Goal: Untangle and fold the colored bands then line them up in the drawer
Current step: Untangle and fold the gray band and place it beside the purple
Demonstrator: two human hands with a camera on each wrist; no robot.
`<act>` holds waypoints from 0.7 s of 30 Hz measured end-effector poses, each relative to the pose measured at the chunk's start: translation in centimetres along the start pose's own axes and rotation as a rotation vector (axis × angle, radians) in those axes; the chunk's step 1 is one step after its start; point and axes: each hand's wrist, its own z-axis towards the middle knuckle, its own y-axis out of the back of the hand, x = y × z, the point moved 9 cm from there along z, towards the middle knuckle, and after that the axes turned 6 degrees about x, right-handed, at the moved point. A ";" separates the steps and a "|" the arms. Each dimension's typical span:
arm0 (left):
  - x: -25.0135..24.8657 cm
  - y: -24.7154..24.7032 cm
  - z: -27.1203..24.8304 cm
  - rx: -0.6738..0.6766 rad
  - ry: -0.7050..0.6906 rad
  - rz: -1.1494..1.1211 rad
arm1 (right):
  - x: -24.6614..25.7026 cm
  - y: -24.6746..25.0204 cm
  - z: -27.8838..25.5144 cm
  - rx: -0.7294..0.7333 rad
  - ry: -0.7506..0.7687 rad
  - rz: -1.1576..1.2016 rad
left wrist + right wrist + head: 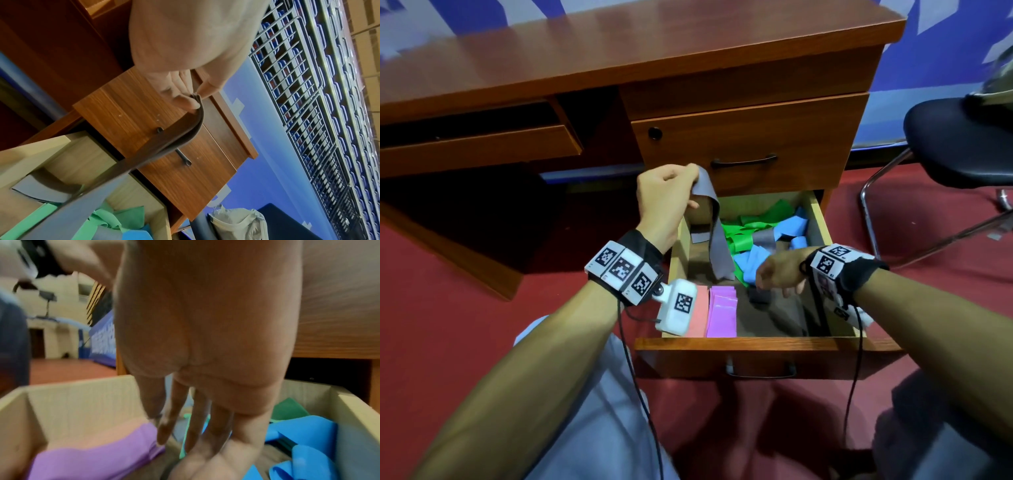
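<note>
My left hand [671, 192] is raised above the open drawer [756, 344] and pinches the top of a grey band [717, 240], which hangs down into the drawer. The left wrist view shows the grey band [180, 134] pinched between thumb and fingers [185, 100]. My right hand [779, 274] hovers over the drawer's middle with fingers [197, 426] pointing down, holding nothing. A folded pink band [698, 315] and a folded purple band [722, 311] lie side by side at the drawer's front left. Green [753, 222], blue [791, 228] and grey bands lie tangled at the back.
The drawer juts from a brown wooden desk [619, 61], under a shut drawer with a black handle [743, 161]. A black chair [959, 147] stands to the right on the red carpet [448, 281]. A small dark object [758, 296] lies on the drawer floor.
</note>
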 end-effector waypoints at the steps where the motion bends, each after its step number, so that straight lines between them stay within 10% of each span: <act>1: 0.0 0.3 0.2 -0.013 -0.006 -0.001 | 0.1 -0.7 0.4 0.039 0.005 -0.064; 21: 1.1 0.5 0.6 0.036 0.031 -0.029 | -1.7 -1.7 6.1 -0.049 -0.057 -0.447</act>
